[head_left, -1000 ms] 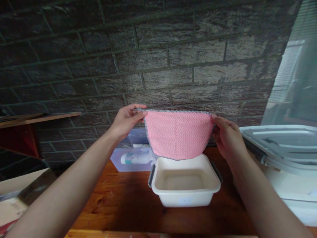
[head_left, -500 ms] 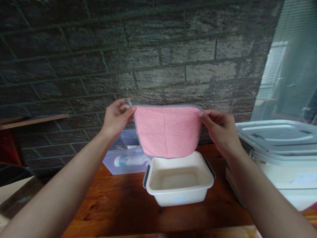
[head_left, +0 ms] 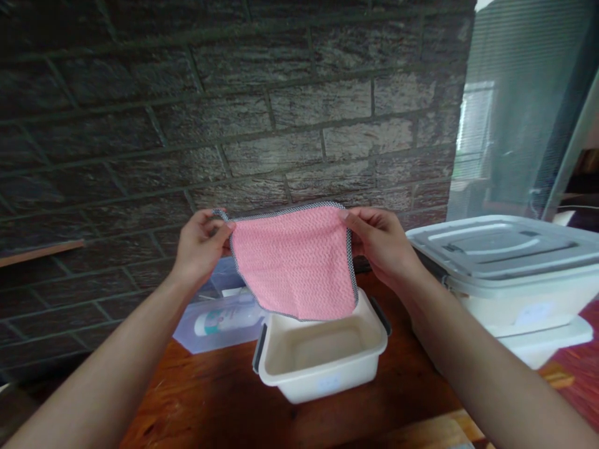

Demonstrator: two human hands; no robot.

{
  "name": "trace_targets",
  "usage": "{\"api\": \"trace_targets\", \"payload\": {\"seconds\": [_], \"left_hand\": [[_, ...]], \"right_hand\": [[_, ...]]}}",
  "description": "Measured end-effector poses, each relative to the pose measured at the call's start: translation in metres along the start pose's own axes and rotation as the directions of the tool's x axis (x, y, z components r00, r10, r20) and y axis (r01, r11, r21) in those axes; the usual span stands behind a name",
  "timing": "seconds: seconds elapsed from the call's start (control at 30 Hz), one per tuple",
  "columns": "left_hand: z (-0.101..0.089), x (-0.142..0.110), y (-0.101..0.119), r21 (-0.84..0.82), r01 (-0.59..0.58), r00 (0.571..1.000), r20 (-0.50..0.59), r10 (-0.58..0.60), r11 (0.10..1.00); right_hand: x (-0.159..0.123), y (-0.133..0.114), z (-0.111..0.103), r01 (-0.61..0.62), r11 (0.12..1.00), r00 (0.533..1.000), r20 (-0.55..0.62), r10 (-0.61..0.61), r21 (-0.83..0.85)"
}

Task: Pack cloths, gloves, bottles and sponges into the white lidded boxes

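A pink cleaning cloth (head_left: 294, 265) with a black-and-white checked border hangs spread between my two hands. My left hand (head_left: 201, 244) pinches its upper left corner, and a bit of the border sticks out past the fingers. At the upper right corner, my right hand (head_left: 381, 240) grips the edge between thumb and fingers. Below and partly behind the cloth's lower edge is a white plastic basin (head_left: 327, 371) with dark side handles; the part of its inside that shows holds nothing.
Left of the basin, a translucent bluish bin (head_left: 189, 343) holds a white bottle (head_left: 229, 321) lying on its side. Stacked white containers with a grey lid (head_left: 510, 246) stand at the right. A brick wall (head_left: 262, 143) rises behind the wooden table (head_left: 210, 405).
The view has turned to the right, so things sit further left in the picture. The cloth hangs a little lower and more askew, its right side higher, still held by both hands.
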State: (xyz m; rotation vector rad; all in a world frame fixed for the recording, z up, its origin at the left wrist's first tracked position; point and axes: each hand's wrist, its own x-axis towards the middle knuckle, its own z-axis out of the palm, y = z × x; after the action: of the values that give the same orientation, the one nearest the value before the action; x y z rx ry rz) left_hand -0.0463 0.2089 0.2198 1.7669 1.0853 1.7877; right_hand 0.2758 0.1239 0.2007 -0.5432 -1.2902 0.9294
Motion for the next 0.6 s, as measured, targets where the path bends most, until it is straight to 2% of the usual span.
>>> {"api": "trace_targets", "payload": {"seconds": [0.1, 0.23, 0.37, 0.5, 0.6], "left_hand": [[0.009, -0.005, -0.007, 0.029, -0.017, 1.0, -0.02, 0.018, 0.999], [0.025, -0.013, -0.016, 0.067, -0.017, 1.0, -0.015, 0.018, 0.998], [0.037, -0.024, -0.021, 0.041, 0.087, 0.996, 0.016, -0.088, 0.995], [0.038, -0.04, -0.011, -0.058, 0.28, 0.95, 0.162, -0.267, 0.958], [0.031, -0.055, 0.003, -0.119, 0.372, 0.899, 0.293, -0.325, 0.921]], "right_hand": [[0.002, 0.009, -0.001, -0.034, 0.999, 0.998, -0.05, 0.035, 0.012], [0.001, 0.027, -0.002, 0.005, 1.0, 0.985, -0.173, -0.003, 0.013], [-0.008, 0.041, -0.007, -0.032, 0.993, 0.967, -0.248, 0.059, 0.112], [-0.018, 0.054, -0.018, -0.134, 0.97, 0.913, -0.357, 0.2, 0.203], [-0.022, 0.061, -0.024, -0.201, 0.928, 0.848, -0.419, 0.325, 0.313]]}}
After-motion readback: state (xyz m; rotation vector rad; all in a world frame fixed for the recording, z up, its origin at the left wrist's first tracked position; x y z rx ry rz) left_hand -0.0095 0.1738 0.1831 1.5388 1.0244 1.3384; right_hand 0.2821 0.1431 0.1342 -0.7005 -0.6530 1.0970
